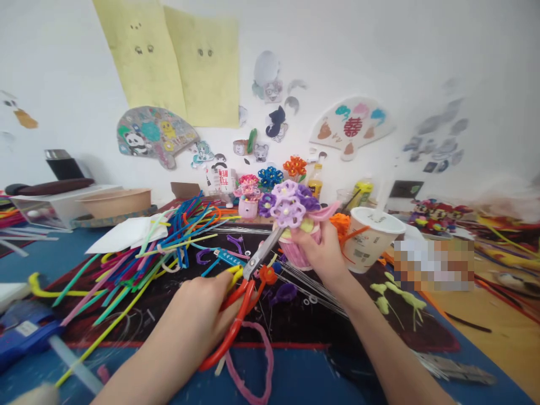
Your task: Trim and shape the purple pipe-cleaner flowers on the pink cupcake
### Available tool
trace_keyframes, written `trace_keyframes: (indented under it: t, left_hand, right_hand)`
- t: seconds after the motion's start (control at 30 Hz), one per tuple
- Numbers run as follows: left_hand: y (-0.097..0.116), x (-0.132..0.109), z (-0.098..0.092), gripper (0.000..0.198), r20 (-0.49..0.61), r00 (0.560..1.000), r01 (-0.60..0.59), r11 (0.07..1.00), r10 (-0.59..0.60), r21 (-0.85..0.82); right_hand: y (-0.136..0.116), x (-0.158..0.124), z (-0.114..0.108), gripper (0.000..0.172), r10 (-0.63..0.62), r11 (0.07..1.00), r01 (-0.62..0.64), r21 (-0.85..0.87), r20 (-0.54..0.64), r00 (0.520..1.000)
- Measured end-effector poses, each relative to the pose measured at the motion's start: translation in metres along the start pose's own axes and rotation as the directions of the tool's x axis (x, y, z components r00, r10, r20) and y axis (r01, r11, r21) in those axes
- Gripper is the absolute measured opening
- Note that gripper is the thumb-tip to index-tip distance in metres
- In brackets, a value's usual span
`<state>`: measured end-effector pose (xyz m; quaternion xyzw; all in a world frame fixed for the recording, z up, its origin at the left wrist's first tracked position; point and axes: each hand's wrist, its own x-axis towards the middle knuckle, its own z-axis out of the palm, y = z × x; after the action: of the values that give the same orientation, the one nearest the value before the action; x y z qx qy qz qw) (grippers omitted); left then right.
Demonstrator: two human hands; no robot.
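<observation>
Fingers of left hand (198, 309): clamped on scissors (252, 263), long axis toward far right, tips at purple flowers (288, 210). Fingers of right hand (323, 253): closed round pink pot (295, 253) beneath.

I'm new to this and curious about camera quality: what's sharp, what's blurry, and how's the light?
In the head view, the scissors and lilac flowers look fairly crisp; the blue tool at lower left and wall stickers at far right look blurred; same view, a pixelated patch covers something at right; light on the wall looks soft, without hard shadows.
</observation>
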<state>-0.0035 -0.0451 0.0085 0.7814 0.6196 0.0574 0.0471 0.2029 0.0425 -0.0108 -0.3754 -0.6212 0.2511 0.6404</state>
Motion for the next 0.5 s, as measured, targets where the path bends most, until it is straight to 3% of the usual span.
trace_keyframes:
  t: [0.1, 0.17, 0.37, 0.5]
  left_hand:
    - [0.001, -0.002, 0.003, 0.034, 0.106, 0.994, -0.018, 0.996, 0.009, 0.083]
    - [0.002, -0.003, 0.006, 0.033, 0.105, 0.994, -0.011, 0.998, 0.003, 0.069]
    - [0.003, 0.0, 0.005, 0.036, 0.016, 0.999, -0.044, 0.97, 0.049, -0.238]
    - [0.007, 0.003, -0.006, 0.03, 0.025, 0.997, 0.073, 0.95, -0.068, -0.304]
  right_hand:
    - [0.0, 0.0, 0.0, 0.043, 0.028, 1.0, -0.029, 0.009, 0.035, 0.999]
    - [-0.001, 0.001, 0.001, 0.043, 0.04, 0.999, -0.041, 0.015, 0.057, 0.998]
    - [-0.002, 0.001, -0.001, 0.041, 0.038, 0.999, -0.038, 0.021, 0.026, 0.999]
    - [-0.003, 0.002, -0.001, 0.04, 0.027, 0.999, -0.027, 0.04, 0.017, 1.0]
